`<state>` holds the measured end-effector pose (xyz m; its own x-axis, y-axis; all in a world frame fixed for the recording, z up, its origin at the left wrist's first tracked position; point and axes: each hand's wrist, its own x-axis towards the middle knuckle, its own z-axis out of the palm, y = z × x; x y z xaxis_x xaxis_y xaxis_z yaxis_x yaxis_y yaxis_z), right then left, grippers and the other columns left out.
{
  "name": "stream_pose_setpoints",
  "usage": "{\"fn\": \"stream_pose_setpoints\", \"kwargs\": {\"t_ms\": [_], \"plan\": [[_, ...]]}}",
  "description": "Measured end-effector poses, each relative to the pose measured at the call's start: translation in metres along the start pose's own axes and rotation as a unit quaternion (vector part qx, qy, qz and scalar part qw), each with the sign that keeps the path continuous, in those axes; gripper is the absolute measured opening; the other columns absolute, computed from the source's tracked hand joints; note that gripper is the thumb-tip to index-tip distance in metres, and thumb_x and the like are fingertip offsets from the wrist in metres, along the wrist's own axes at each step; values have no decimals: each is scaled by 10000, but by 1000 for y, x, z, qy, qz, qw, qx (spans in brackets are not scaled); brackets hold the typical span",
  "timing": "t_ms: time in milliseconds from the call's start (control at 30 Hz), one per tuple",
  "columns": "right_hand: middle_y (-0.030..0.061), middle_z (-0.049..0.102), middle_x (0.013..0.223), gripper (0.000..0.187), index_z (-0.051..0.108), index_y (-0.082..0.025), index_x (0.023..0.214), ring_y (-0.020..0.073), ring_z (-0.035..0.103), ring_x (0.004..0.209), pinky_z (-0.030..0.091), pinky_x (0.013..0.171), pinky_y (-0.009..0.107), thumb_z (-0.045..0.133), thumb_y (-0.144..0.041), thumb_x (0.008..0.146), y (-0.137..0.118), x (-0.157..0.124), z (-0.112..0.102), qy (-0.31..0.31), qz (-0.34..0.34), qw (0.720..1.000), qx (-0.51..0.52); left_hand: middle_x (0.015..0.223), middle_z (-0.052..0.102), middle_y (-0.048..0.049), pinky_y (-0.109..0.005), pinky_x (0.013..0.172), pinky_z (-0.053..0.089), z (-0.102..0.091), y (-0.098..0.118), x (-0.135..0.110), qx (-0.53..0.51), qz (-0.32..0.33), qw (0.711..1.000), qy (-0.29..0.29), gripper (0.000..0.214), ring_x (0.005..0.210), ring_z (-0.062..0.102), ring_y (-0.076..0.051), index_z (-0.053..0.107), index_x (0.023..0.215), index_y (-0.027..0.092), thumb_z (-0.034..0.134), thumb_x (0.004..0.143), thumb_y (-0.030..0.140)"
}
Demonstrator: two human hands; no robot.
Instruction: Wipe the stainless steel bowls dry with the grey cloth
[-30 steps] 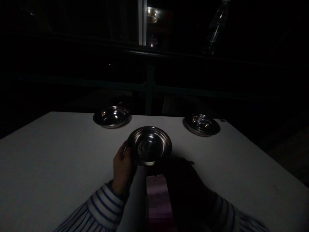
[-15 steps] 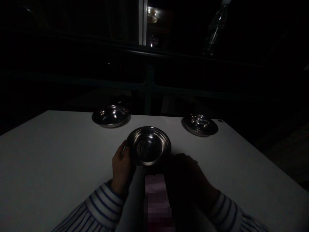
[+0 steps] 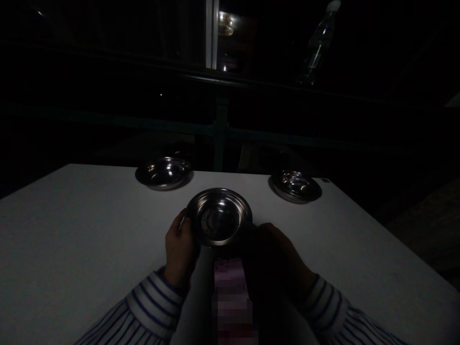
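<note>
A shiny metal bowl, its inside facing me, is in the middle of the head view over the white table. My left hand grips its left rim, thumb on the near side and fingers curled behind. My right hand lies in deep shadow at the bowl's lower right, close to the rim. Its fingers are too dark to make out, so whether it touches the bowl cannot be told. Both wrists come out of striped cuffs.
One metal bowl stands near the table's far edge on the left. Another metal bowl, perhaps stacked, sits at the far right. Below the held bowl is a pink, partly blurred item. A clear bottle stands beyond the table.
My right hand has shifted left, closer to the held bowl's rim. The held bowl and my left hand have hardly moved. The view has drifted slightly.
</note>
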<state>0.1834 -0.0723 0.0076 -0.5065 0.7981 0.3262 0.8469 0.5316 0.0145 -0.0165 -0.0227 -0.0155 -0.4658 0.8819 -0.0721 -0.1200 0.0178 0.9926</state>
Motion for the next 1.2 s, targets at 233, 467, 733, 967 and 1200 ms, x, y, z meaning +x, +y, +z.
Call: {"fn": "stream_pose_setpoints", "kwargs": {"t_ms": [233,467,733,967,1200], "plan": [[86,648,1056,291,595,-173,1110,220,582,938,474,798,356,518,-223,833,-12,-1,1,-18,-10,999,48,962,674,-130,-397,796,498,0,6,-2,26,-16,999,9,462,885,636,-243,575,1140,118,561,735,339],[91,653,950,306,580,-202,1136,200,590,816,488,710,337,518,-270,844,3,0,5,-38,73,995,58,994,676,-132,-390,832,487,0,1,1,27,4,1000,-3,474,918,632,-243,577,1150,121,546,747,368],[93,649,983,327,546,-205,1167,179,585,772,503,663,296,495,-191,844,11,-1,-1,1,53,996,67,1020,672,-146,-393,819,491,0,9,-1,43,-5,999,-15,473,909,636,-245,579,1156,101,542,751,341],[67,652,836,234,597,-203,1057,167,565,670,478,583,278,484,-215,852,2,-5,-1,-22,78,995,51,997,679,-145,-392,797,495,1,8,1,62,0,998,-6,468,889,639,-246,577,1158,103,517,770,357],[83,629,978,304,582,-198,1079,173,537,764,469,597,260,527,-92,799,20,14,-10,-40,38,998,13,995,686,-121,-387,827,479,-1,7,8,47,3,998,-51,429,896,639,-236,599,1133,119,518,764,324]]}}
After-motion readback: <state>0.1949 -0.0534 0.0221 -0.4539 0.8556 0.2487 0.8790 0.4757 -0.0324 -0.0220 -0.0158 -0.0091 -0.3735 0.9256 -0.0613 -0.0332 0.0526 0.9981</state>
